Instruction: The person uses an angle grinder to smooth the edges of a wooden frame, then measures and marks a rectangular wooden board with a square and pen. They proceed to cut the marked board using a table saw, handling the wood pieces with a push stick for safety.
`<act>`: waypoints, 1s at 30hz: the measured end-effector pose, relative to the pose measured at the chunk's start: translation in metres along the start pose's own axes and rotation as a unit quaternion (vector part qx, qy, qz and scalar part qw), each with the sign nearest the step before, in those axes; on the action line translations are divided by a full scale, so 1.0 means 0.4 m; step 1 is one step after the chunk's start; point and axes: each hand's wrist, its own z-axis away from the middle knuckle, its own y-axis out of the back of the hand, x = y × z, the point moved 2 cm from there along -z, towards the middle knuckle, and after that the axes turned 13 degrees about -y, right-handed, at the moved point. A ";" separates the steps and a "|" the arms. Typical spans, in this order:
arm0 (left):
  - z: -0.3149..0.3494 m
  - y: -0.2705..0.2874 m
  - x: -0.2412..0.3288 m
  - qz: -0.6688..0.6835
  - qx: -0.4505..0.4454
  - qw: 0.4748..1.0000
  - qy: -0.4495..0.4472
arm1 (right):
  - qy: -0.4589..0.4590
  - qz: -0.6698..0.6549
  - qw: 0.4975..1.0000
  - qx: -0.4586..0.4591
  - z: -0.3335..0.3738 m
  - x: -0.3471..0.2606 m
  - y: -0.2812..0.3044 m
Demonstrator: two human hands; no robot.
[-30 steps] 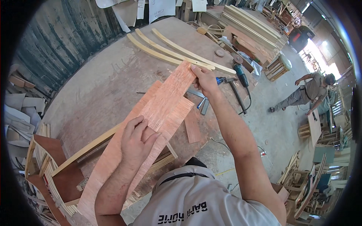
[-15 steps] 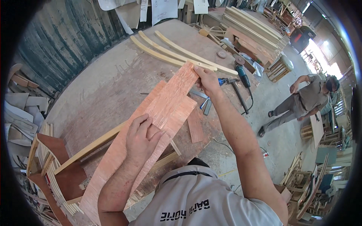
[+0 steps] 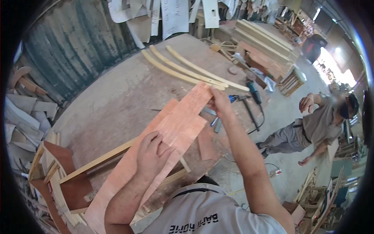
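Head view: a worker's right hand [image 3: 220,104] clamps the far right corner of a narrow reddish board [image 3: 191,108], thumb above and fingers beneath; the left hand [image 3: 151,158] lies across its nearer part, thumb and fingers apart on the wood, though whether they pinch its edges cannot be told. The narrow board lies lengthwise over a wide reddish board [image 3: 121,181], its far end jutting past the other's; both slant over the near side of a desk [image 3: 97,117], where three curved strips [image 3: 185,70], a grinder [image 3: 254,93] and a hammer [image 3: 250,112] rest beyond the hands.

The narrow board looks thin, light and stiff, dry rather than slippery, with a rough face (splinters seem likely along the grain); the long edges, or the far end with a thumb on top, look the surest hold; the wide board, longer and perhaps inclined to flex, would be better carried at two well-spaced points.

Hidden are most of the right fingers, under the wood, and the strip of wide board beneath the narrow one; the left forearm covers part of its near stretch; whether the boards are joined is hard to make out.
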 end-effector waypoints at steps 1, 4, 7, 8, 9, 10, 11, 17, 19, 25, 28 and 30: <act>-0.003 0.005 0.005 0.000 -0.001 1.000 0.000 | 0.001 -0.010 1.000 -0.010 0.001 0.005 0.001; -0.010 0.004 0.001 0.005 -0.002 1.000 -0.008 | 0.006 -0.027 0.999 -0.016 -0.002 -0.007 0.004; -0.008 0.000 -0.004 0.021 0.006 1.000 -0.017 | 0.008 -0.023 0.999 -0.020 0.022 -0.037 -0.019; -0.002 -0.004 -0.002 0.024 -0.002 1.000 -0.017 | 0.011 -0.003 1.000 -0.001 0.020 -0.029 -0.020; 0.003 -0.005 0.001 0.026 -0.011 0.999 -0.017 | 0.013 0.018 1.000 0.018 0.011 -0.025 -0.025; 0.004 -0.003 0.004 0.020 -0.016 0.999 -0.022 | 0.014 0.042 0.998 0.034 0.003 -0.021 -0.024; 0.000 0.002 0.006 0.014 -0.022 0.999 -0.026 | 0.017 0.038 0.999 0.032 0.002 -0.018 -0.013; -0.009 -0.005 0.012 -0.028 -0.062 0.996 -0.059 | 0.023 0.059 0.998 0.011 -0.043 -0.029 0.016; -0.006 -0.009 0.012 -0.031 -0.081 0.994 -0.064 | 0.045 0.057 0.997 0.013 -0.067 -0.034 0.016; -0.043 -0.012 0.012 -0.022 -0.153 0.985 -0.074 | 0.089 0.095 0.988 0.086 -0.052 -0.064 0.040; -0.054 -0.020 0.014 -0.017 -0.171 0.982 -0.075 | 0.099 0.088 0.985 0.107 -0.038 -0.060 0.078; -0.052 -0.025 0.014 -0.004 -0.168 0.983 -0.073 | 0.105 0.081 0.984 0.115 -0.019 -0.066 0.110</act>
